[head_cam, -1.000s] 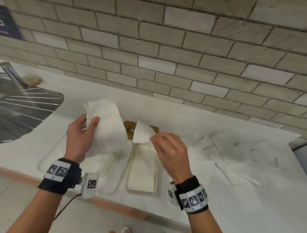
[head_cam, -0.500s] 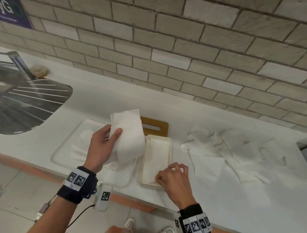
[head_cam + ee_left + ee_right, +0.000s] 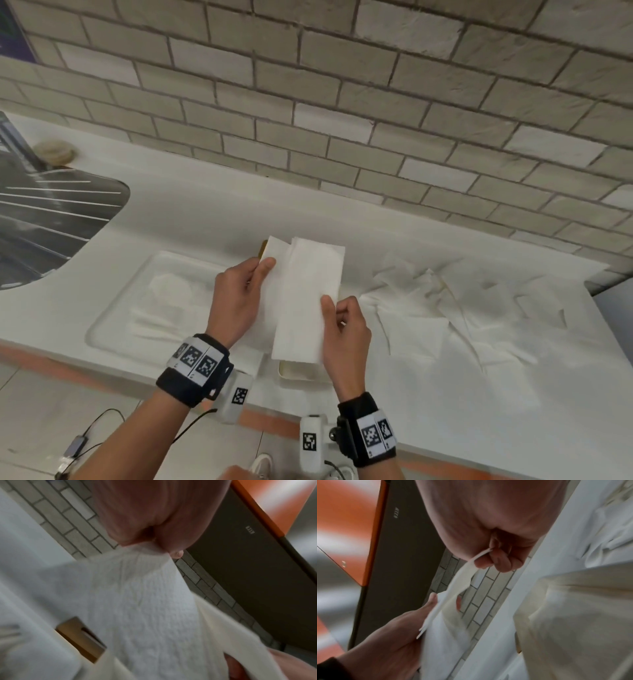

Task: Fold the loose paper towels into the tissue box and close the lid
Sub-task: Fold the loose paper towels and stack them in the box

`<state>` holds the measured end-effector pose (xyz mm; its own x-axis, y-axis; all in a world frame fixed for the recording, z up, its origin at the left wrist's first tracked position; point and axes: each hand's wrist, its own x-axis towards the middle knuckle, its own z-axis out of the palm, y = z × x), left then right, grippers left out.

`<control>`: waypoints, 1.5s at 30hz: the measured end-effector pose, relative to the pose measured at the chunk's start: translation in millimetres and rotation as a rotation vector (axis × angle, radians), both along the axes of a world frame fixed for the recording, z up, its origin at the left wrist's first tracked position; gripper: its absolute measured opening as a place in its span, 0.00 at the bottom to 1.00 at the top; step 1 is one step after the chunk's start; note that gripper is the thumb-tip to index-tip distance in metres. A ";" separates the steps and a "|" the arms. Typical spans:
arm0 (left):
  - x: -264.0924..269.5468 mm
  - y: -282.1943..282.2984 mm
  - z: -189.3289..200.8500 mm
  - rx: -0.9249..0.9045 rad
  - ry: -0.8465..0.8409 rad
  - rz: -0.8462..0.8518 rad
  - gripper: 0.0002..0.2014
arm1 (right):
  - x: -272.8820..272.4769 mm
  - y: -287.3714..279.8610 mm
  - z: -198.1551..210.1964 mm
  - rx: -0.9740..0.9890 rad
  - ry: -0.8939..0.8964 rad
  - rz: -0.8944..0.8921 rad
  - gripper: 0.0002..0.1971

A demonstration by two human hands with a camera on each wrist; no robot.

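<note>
Paper towel: a folded paper towel (image 3: 308,294) is held in the air over the tissue box (image 3: 298,371), whose near end shows just below the towel's lower edge.
Long axis: the towel's length runs away from the person, seemingly in line with the box under it.
Left hand: the left hand (image 3: 236,301) pinches the far left edge, thumb on top.
Right hand: the right hand (image 3: 346,329) pinches the near right edge between thumb and curled fingers.
Nearer hand: the right is closer to the visible box end; the left is toward the lid.
Lid: the wooden lid (image 3: 82,638) lies off the box at its far end.
Loose towels: more loose towels (image 3: 445,308) lie rumpled on the counter (image 3: 479,411), right of the box.
Judgement: the next move looks like a straight lowering, with no turn needed.
</note>
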<state>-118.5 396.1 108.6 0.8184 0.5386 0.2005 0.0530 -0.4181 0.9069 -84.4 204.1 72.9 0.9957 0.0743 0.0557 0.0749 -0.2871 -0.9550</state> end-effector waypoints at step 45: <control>54.6 -48.5 -107.5 1.142 0.815 -0.856 0.66 | 26.3 -37.9 -37.4 -0.727 0.001 0.357 0.15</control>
<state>-63.9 347.7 1.2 0.8644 -0.2146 -0.4546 -0.2520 -0.9675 -0.0224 -58.1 166.2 35.5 0.9049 0.4052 -0.1299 0.2786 -0.7949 -0.5390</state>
